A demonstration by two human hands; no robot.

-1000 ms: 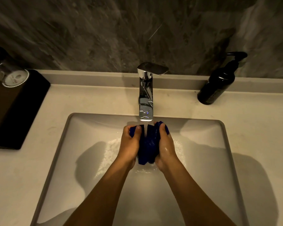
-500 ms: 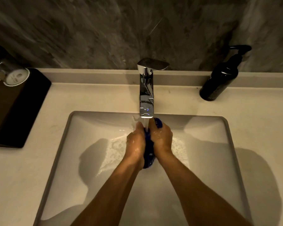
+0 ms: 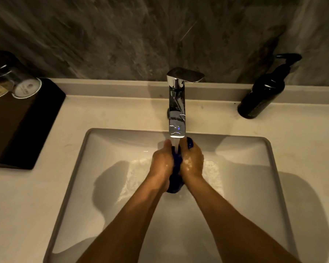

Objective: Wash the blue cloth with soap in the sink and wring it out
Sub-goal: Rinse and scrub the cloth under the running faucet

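Note:
The blue cloth (image 3: 176,182) is bunched between both palms over the white sink (image 3: 110,186), right under the chrome tap (image 3: 177,111). Water runs from the spout onto the cloth and my fingers. My left hand (image 3: 161,162) presses it from the left, my right hand (image 3: 192,160) from the right, and both are closed tight on it. Only a dark strip between the hands, a tip at the right fingers and a lump below the wrists show. Suds speckle both hands and the basin. A black soap pump bottle (image 3: 262,92) stands on the counter at the back right.
A black tray (image 3: 25,126) lies on the counter at the left, with capped glasses (image 3: 17,84) at its back end. The pale counter (image 3: 302,149) surrounds the basin. A dark stone wall rises right behind the tap.
The hands have closed together, squeezing the cloth into a thin strip where it earlier showed wide between them. They shifted slightly up under the running water; more suds show.

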